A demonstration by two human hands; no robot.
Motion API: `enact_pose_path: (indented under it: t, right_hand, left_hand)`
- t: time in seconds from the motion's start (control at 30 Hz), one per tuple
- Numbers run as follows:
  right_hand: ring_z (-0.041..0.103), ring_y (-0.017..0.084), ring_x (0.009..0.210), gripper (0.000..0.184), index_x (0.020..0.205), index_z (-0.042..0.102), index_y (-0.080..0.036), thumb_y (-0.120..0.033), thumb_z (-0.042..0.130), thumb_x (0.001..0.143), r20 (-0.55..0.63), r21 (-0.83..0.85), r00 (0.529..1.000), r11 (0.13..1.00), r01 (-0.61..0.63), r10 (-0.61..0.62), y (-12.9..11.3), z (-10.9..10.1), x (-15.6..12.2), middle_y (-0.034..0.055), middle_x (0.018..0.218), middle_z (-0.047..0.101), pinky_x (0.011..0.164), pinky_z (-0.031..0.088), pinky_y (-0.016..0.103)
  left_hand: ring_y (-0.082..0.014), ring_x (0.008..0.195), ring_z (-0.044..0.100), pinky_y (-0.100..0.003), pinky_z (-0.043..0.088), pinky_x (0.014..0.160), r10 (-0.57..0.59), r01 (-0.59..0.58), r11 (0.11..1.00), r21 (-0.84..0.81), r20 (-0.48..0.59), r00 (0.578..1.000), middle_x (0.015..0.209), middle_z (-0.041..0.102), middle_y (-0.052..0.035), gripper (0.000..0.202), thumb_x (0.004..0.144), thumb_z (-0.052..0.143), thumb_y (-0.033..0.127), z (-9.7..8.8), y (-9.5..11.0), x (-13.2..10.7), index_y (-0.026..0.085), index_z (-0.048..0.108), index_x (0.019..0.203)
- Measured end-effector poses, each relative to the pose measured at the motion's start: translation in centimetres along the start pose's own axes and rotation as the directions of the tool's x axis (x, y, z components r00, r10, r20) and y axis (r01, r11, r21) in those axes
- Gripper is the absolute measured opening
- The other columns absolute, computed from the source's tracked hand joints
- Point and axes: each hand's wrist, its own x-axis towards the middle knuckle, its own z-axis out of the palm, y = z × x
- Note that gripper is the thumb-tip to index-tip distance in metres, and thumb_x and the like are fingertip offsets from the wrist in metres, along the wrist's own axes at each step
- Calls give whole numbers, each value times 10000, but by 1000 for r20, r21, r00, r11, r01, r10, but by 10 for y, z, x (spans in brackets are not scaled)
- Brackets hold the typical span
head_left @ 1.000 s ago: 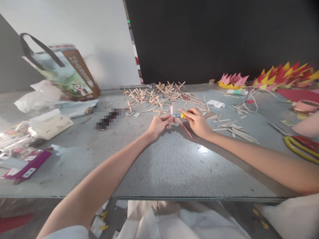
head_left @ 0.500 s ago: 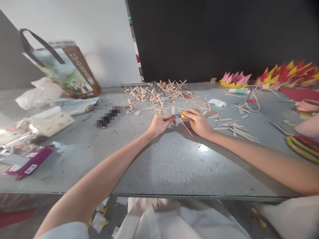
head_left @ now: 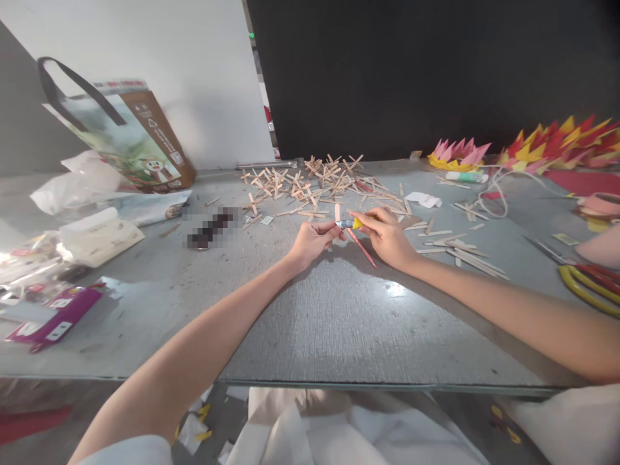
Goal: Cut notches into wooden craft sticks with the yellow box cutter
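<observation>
Both hands meet at the middle of a grey table (head_left: 314,323). My left hand (head_left: 312,240) is closed, its fingertips pinching a short wooden stick (head_left: 337,213) that stands up from them. My right hand (head_left: 385,236) is closed round a small glue tube (head_left: 351,223) with a yellow collar and silvery tip, the tip touching the stick at my left fingertips. A red-pink stick (head_left: 361,248) slants down from under my right hand onto the table. Just beyond the hands lies a heap of crossed wooden sticks (head_left: 310,181).
Loose flat sticks (head_left: 465,255) lie right of my right hand. Yellow-handled scissors (head_left: 588,287) and another person's arm (head_left: 598,248) are at the right edge. Folded paper flowers (head_left: 547,148) line the back right. A paper bag (head_left: 130,139), plastic wrappers and a purple box (head_left: 53,320) fill the left.
The hands stay together with stick and glue tube; they have barely moved. The view has shifted slightly.
</observation>
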Motion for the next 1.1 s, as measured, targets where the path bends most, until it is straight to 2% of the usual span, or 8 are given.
enact_pose_path:
  t: [0.07, 0.27, 0.53, 0.67, 0.73, 0.9, 1.03, 1.1]
  right_hand:
    - [571, 295, 1063, 447, 1490, 617, -379, -282, 478, 1076, -10, -20, 1000, 1000, -9, 9, 1, 1, -1, 97, 1073, 622, 987, 468, 524]
    - [577, 299, 1066, 430, 1473, 629, -354, -285, 464, 1082, -27, -24, 1000, 1000, -16, 15, 2, 2, -2, 99, 1081, 624, 961, 466, 512]
    - [599, 310, 1081, 376, 1391, 649, -333, -290, 426, 1092, -62, 0, 997, 999, -53, 53, -2, 0, -2, 100, 1109, 661, 988, 476, 531]
    - [626, 303, 1141, 355, 1350, 618, -291, -365, 362, 1115, -247, 92, 950, 981, -171, 189, 3, -1, 0, 121, 1191, 671, 1014, 506, 507]
    - [632, 305, 1159, 363, 1337, 610, -286, -396, 342, 1118, -296, 111, 929, 974, -197, 222, 4, -1, 1, 129, 1204, 671, 1022, 510, 505]
    - [636, 304, 1121, 344, 1303, 631, -296, -405, 366, 1113, -156, 119, 975, 983, -140, 158, -2, -2, 1, 116, 1160, 669, 1003, 514, 496]
    - [627, 294, 1127, 341, 1306, 626, -281, -388, 363, 1117, -106, 138, 984, 982, -126, 141, -6, -3, 1, 118, 1157, 657, 1012, 504, 480]
    - [630, 291, 1116, 348, 1317, 622, -278, -388, 356, 1119, -87, 139, 987, 983, -122, 135, -6, -3, 1, 118, 1152, 659, 1006, 505, 477]
  left_hand:
    - [-66, 534, 387, -241, 310, 490, -17, 18, 999, -51, 9, 1000, 828, 712, -70, 438, 820, 781, 585, 1, 0, 1, 148, 805, 846]
    - [-47, 523, 387, -232, 321, 491, -38, 38, 990, -136, 7, 999, 863, 729, -63, 374, 836, 797, 530, 2, 2, 0, 158, 811, 875]
    - [-57, 543, 391, -229, 322, 489, -16, 13, 990, -138, -15, 1000, 912, 744, -77, 377, 871, 766, 539, 4, 2, 0, 165, 808, 892]
    - [-63, 552, 380, -237, 315, 501, -6, -1, 990, -143, -50, 999, 901, 743, -86, 364, 863, 773, 517, 3, 2, 0, 154, 798, 873]
    - [-65, 549, 377, -240, 316, 503, -23, 13, 991, -131, -77, 997, 874, 743, -78, 370, 836, 793, 521, 2, 1, 0, 152, 796, 863]
    - [-59, 531, 398, -240, 331, 512, -14, -4, 991, -134, -134, 991, 842, 761, -74, 391, 815, 817, 499, 2, -1, 1, 139, 790, 965]
    - [-60, 505, 404, -229, 336, 510, 14, -30, 992, -121, -136, 991, 794, 779, -71, 451, 834, 812, 431, 6, 1, -2, 128, 711, 1153]
    - [-59, 493, 399, -225, 337, 506, 15, -30, 994, -105, -136, 991, 789, 785, -69, 439, 845, 800, 417, 7, 3, -3, 136, 680, 1160]
